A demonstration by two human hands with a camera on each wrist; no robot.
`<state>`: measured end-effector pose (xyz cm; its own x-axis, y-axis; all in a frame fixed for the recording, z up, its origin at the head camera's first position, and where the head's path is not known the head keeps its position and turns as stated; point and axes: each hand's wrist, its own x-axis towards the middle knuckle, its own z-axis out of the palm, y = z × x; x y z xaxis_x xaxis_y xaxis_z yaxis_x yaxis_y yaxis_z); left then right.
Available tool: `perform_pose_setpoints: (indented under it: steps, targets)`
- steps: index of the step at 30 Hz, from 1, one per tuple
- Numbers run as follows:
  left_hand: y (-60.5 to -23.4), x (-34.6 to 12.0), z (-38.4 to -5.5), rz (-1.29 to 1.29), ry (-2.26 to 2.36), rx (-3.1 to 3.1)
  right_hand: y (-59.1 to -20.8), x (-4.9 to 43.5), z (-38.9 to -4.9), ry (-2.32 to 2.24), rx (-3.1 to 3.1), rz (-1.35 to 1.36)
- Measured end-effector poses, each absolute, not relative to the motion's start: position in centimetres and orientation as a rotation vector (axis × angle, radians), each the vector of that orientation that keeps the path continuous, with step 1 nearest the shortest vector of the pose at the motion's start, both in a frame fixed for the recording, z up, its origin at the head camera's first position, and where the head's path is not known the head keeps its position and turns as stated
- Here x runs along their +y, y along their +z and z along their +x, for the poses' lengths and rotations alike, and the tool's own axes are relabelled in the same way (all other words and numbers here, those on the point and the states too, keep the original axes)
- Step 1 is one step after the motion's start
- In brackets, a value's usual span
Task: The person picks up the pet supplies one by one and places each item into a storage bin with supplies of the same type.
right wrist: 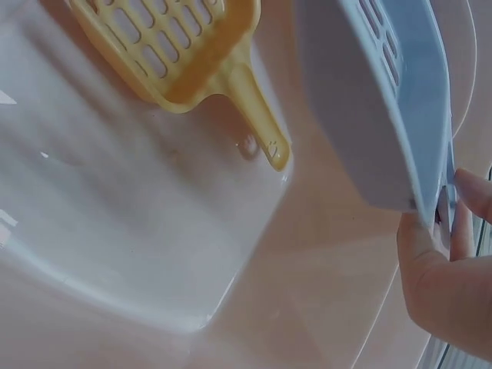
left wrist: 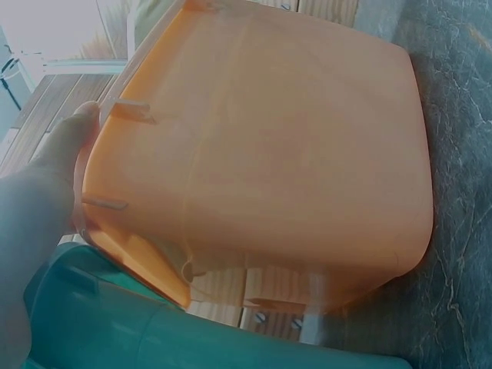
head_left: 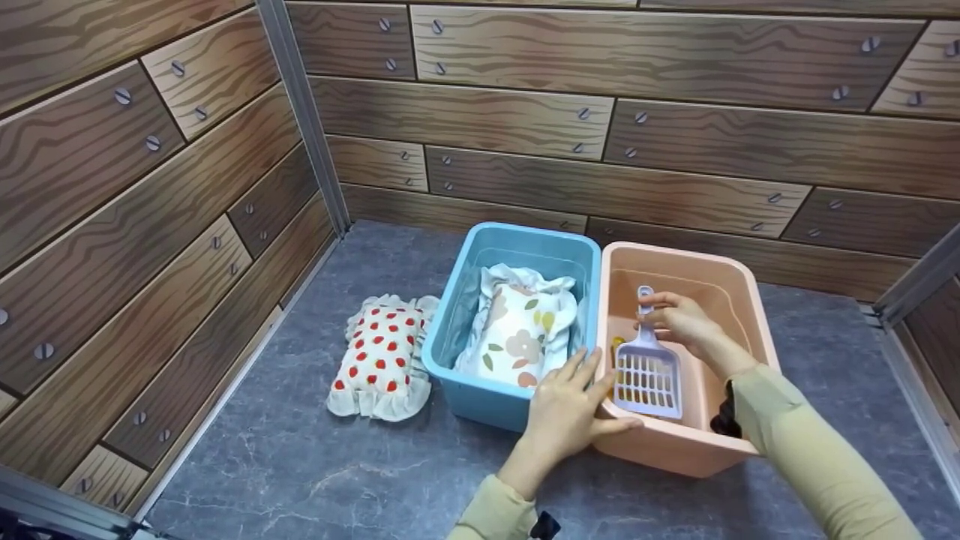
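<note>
My right hand (head_left: 681, 321) pinches the handle of a pale lavender litter scoop (head_left: 648, 375), whose slotted head points toward me inside the peach bin (head_left: 739, 330). Beneath it in that bin lies a yellow litter scoop (right wrist: 254, 115), mostly hidden in the head view. Fairly straight fingers of my left hand (head_left: 562, 409) rest at the front corner where the two bins meet, the thumb along the peach bin's front rim. On the left stands the blue bin (head_left: 480, 397), holding a white floral pillow (head_left: 517, 330) with ruffled edges.
A white ruffled pillow with red strawberries (head_left: 381, 352) lies on the grey marbled floor (head_left: 300, 465), left of the blue bin. Walls with a wood-plank print (head_left: 525, 120) rise behind and at the sides, with metal corner posts (head_left: 315, 112).
</note>
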<state>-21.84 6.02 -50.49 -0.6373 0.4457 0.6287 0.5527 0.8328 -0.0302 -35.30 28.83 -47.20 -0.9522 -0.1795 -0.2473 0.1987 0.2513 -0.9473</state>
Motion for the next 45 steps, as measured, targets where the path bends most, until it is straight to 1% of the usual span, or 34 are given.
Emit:
perform_pose_setpoints:
  steps: [31, 45]
  targets:
    - [-50.3, 5.9, -21.7, -0.728, -0.218, -2.408, -48.9, 28.2, -35.3, -1.624, 2.15, 0.112]
    - [-50.3, 5.9, -21.7, -0.716, -0.194, -2.404, -49.5, 28.1, -35.5, -1.58, 2.113, 0.09]
